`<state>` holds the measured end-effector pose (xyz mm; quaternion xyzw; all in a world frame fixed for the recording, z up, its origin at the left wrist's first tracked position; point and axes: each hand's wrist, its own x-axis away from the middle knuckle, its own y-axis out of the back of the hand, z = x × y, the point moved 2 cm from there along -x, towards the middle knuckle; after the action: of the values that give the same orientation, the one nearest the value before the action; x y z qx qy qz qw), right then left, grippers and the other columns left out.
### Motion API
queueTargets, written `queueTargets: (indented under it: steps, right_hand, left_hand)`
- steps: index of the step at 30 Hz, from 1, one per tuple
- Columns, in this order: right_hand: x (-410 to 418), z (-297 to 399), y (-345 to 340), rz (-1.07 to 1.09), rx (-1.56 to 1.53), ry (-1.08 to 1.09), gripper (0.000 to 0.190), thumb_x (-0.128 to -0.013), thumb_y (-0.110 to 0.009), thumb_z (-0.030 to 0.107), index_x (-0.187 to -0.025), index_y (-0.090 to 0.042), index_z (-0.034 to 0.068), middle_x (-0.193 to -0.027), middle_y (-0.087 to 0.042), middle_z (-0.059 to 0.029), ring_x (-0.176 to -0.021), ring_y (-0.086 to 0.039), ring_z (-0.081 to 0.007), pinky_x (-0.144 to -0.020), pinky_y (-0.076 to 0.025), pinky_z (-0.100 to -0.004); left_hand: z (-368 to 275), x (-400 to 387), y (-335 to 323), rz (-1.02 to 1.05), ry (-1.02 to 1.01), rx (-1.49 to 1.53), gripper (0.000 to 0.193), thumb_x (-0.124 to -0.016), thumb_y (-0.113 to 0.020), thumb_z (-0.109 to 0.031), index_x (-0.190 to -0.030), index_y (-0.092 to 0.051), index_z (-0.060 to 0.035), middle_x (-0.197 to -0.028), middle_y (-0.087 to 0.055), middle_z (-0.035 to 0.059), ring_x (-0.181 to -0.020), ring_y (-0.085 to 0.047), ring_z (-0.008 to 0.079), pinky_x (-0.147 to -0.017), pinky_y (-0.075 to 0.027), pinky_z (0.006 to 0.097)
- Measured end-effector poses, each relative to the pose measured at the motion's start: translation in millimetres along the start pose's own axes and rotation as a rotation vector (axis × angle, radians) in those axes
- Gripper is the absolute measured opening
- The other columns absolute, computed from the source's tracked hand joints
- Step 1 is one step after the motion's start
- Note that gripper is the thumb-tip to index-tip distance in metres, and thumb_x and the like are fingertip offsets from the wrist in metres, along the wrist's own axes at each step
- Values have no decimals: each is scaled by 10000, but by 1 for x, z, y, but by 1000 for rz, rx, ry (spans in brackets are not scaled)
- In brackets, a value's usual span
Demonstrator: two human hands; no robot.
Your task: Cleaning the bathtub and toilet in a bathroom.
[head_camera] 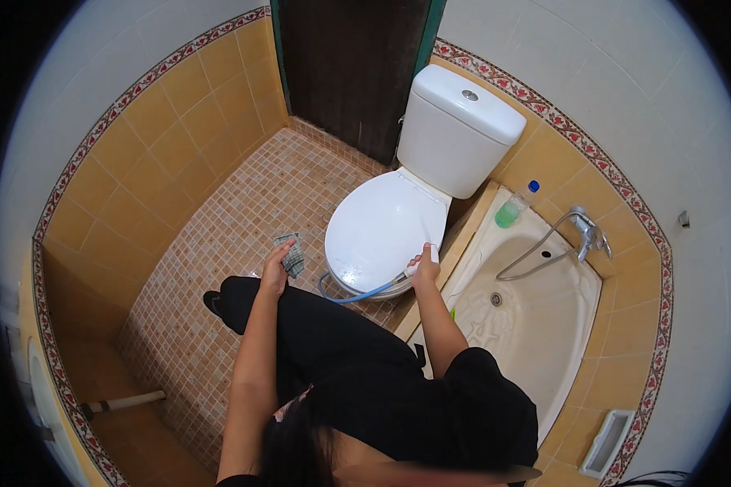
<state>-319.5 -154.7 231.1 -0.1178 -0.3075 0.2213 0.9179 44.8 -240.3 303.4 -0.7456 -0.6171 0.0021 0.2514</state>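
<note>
My right hand (426,269) grips a white hand-held bidet sprayer (410,271), and a thin jet of water seems to leave it over the toilet lid (377,222). From the sprayer a blue hose (360,297) curves around the front of the bowl. The white lid is down, with wet patches near its front edge. To the left of the toilet, my left hand (274,268) holds a folded grey checked cloth (292,258) above the tiled floor. Behind the lid stands the white cistern (460,125) with a round flush button (469,95) on top.
Right of the toilet is a cream bathtub (524,329) with a mixer tap and shower hose (536,275). A clear bottle of green liquid (512,210) with a blue cap stands on its rim. A dark door (350,73) is behind; a pipe (131,400) juts out at lower left.
</note>
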Motion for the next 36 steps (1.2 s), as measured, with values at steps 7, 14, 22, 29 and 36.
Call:
queueTargets:
  steps: [7,14,22,29,36]
  right_hand:
    - [10,-11,-20,70,60,-44,294,-885,-653,300,-787,-518,57,-540,-446,-35,-418,-460,-169,-390,-417,-332]
    - [16,-33,-20,82,135,-80,315,-875,-664,298,-750,-512,51,-543,-463,-43,-424,-471,-176,-390,-418,-334]
    - [37,-49,-2,64,132,-111,307,-873,-666,283,-734,-537,42,-526,-477,-41,-407,-469,-159,-376,-405,-313]
    - [57,-84,32,76,287,-148,266,-893,-645,295,-826,-525,67,-534,-444,-37,-403,-450,-174,-378,-397,-331]
    - [71,-104,40,149,455,-190,317,-864,-688,293,-753,-535,39,-536,-473,-41,-408,-465,-161,-373,-391,-321]
  left_hand:
    - [3,2,11,-30,-36,19,392,-895,-549,-238,-1219,-593,-22,-1290,-539,100,-1228,-449,219,-990,-354,354]
    - [-3,9,3,-87,-5,9,364,-894,-555,-212,-1200,-604,-20,-1270,-555,100,-1228,-453,209,-991,-354,345]
    - [-3,14,1,-56,-14,39,342,-898,-572,-200,-1185,-612,-19,-1259,-564,93,-1209,-473,206,-1003,-335,324]
    - [1,14,9,-42,7,21,335,-900,-571,-193,-1185,-608,-20,-1260,-564,88,-1212,-470,204,-1010,-332,329]
    - [6,15,22,-37,-28,-15,359,-901,-570,-210,-1205,-597,-20,-1288,-549,107,-1280,-413,234,-1047,-288,341]
